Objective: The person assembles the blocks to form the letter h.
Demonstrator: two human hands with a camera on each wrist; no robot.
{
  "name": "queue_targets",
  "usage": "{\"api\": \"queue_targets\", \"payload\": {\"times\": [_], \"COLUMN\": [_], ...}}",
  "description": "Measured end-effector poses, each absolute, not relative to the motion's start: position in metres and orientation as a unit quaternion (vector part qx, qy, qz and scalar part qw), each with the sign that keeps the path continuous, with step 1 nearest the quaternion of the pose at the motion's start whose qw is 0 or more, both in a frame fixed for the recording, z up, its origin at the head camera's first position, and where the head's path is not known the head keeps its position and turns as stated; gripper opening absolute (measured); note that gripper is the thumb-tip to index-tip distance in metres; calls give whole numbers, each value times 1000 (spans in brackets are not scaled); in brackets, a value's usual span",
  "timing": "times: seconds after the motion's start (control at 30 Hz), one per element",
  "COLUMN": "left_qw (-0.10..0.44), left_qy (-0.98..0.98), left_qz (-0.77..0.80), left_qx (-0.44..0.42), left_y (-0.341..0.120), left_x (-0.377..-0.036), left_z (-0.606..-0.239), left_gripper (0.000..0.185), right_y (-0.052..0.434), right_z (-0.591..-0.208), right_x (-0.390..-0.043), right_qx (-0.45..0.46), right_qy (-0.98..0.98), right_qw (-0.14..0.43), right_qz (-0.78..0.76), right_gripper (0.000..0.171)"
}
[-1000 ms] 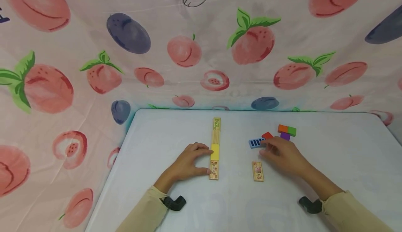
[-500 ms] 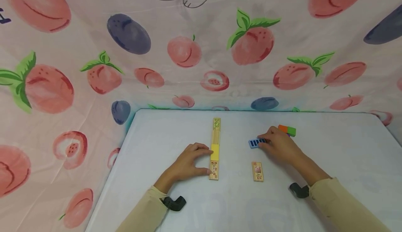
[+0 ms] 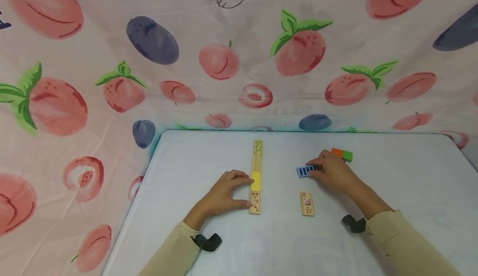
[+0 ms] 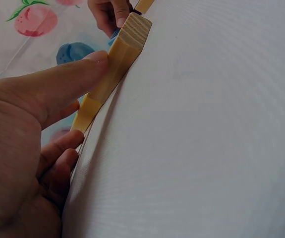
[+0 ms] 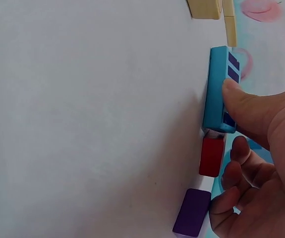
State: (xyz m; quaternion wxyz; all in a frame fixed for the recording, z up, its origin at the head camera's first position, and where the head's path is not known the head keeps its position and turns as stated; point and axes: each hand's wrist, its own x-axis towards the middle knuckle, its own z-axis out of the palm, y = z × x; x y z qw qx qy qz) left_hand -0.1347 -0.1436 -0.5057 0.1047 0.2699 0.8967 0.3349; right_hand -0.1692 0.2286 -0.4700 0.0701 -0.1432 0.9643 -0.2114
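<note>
My left hand reaches in from the left, fingers fairly straight, touching the side of a row of blocks with index finger and thumb. The row has a printed wooden block nearest me, a yellow block, a plain wooden stretch and a green-printed block at the far end. On the right, my right hand pinches a blue block with dark stripes by its right end. In the right wrist view the thumb presses on this blue block.
A pig-printed wooden block lies alone in front of the blue one. Orange and green blocks sit behind the right hand. Red and purple blocks show beside its fingers. A fruit-patterned cloth hangs behind the white table.
My right hand has moved slightly left and away from me, from above the blocks to a pinch on the blue block, covering the red one. My left hand stays put.
</note>
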Motion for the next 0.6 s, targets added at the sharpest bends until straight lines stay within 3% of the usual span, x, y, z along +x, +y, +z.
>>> {"api": "queue_targets", "payload": {"times": [0.6], "left_qw": [95], "left_qy": [894], "left_qz": [336], "left_qx": [280], "left_y": [-144], "left_x": [-134], "left_z": [-506], "left_gripper": [63], "right_y": [234], "right_z": [-469], "right_x": [-170], "right_qx": [-125], "right_qy": [958], "right_qw": [77], "right_qz": [-246], "right_gripper": [29]}}
